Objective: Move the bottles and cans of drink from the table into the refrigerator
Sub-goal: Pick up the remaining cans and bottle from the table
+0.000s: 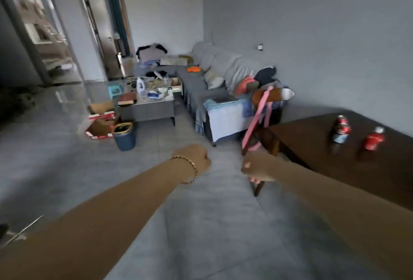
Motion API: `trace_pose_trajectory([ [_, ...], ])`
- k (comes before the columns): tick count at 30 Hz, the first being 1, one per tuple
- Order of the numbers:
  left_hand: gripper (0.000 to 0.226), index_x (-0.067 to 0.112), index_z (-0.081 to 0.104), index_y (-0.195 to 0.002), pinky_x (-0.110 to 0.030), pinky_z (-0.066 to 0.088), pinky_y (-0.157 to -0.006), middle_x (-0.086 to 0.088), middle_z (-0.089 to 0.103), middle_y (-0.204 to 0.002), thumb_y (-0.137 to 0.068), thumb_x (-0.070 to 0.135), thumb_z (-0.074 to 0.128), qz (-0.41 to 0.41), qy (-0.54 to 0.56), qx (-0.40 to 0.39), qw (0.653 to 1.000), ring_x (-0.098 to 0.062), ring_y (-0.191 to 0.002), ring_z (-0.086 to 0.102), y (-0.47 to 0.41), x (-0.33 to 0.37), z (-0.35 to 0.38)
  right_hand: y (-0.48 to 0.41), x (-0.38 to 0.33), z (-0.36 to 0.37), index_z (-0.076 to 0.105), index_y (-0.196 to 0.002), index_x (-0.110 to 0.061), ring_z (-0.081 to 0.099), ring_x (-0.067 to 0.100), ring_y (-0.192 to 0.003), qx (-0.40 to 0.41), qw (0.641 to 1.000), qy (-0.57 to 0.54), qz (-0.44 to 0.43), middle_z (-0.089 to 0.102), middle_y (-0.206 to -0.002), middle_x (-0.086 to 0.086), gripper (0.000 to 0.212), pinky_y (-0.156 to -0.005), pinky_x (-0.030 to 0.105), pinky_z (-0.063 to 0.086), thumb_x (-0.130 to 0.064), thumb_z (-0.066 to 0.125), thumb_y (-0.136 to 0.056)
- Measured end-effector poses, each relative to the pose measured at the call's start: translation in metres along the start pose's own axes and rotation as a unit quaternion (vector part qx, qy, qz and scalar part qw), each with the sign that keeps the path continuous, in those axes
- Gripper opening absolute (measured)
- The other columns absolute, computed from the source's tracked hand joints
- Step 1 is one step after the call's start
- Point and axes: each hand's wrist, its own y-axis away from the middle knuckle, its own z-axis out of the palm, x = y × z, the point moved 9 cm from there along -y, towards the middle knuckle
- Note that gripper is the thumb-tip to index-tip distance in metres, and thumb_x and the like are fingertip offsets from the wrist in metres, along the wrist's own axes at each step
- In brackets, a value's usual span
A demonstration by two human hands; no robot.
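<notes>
The dark brown table stands at the right. On it a red can and a dark cola bottle stand close together, and a red-labelled bottle with a white cap stands to their right. Both my arms reach forward over the floor, left of the table. My left hand, with a bracelet at the wrist, is curled into a fist and holds nothing. My right hand is curled too, with nothing visible in it, well short of the drinks. No refrigerator is in view.
A wooden chair with pink straps stands at the table's near corner, just beyond my right hand. Behind it are a grey sofa, a cluttered coffee table, a blue bin and a cardboard box. Two doorways open at the far left.
</notes>
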Motion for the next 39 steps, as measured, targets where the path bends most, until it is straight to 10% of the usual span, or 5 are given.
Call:
trace_pose_trajectory([
  [7,0.018,0.016,0.048,-0.080,-0.033,0.045,-0.075,-0.007,0.061,-0.092,-0.095,0.021,0.039,0.121,0.020,-0.055,0.991,-0.025,-0.087,0.058,-0.120,0.192,0.071,0.007,0.221,-0.050,0.064,-0.106,-0.003,0.064,0.028,-0.101,0.027,0.987,0.009,0.155,0.067,-0.109,0.013,0.028,-0.085,0.033,0.050,-0.017,0.043,-0.095],
  [15,0.023,0.017,0.059,-0.104,-0.030,0.049,-0.077,-0.002,0.063,-0.099,-0.097,0.024,0.038,0.263,0.013,-0.122,0.957,-0.019,-0.092,0.060,-0.250,0.377,0.150,-0.002,0.428,-0.081,0.057,-0.122,-0.018,0.060,0.021,-0.104,0.091,0.940,-0.027,0.328,0.061,-0.117,0.002,0.031,-0.081,0.028,0.048,-0.028,0.042,-0.096],
  [25,0.020,0.021,0.058,-0.111,-0.031,0.051,-0.082,0.002,0.062,-0.109,-0.095,0.023,0.045,0.394,0.006,-0.197,0.898,-0.016,-0.096,0.060,-0.354,0.555,0.206,0.033,0.600,-0.097,0.055,-0.121,-0.019,0.058,0.022,-0.106,0.143,0.812,-0.091,0.559,0.055,-0.120,0.004,0.027,-0.085,0.032,0.052,-0.026,0.045,-0.097],
  [30,0.022,0.020,0.057,-0.114,-0.029,0.051,-0.081,0.002,0.063,-0.110,-0.096,0.022,0.044,0.424,-0.020,-0.235,0.874,-0.015,-0.098,0.060,-0.373,0.625,0.253,0.075,0.679,-0.092,0.046,-0.130,-0.014,0.054,0.031,-0.109,0.225,0.693,-0.165,0.665,0.049,-0.125,0.012,0.039,-0.084,0.037,0.048,-0.020,0.048,-0.092],
  [39,0.021,0.024,0.056,-0.111,-0.026,0.051,-0.079,0.006,0.061,-0.107,-0.096,0.022,0.041,0.393,-0.061,-0.246,0.884,-0.010,-0.090,0.060,-0.445,0.713,0.304,0.086,0.826,-0.080,0.029,-0.140,-0.018,0.057,0.030,-0.108,0.157,0.629,-0.184,0.739,0.036,-0.133,0.012,0.056,-0.064,0.034,0.048,-0.037,0.053,-0.093],
])
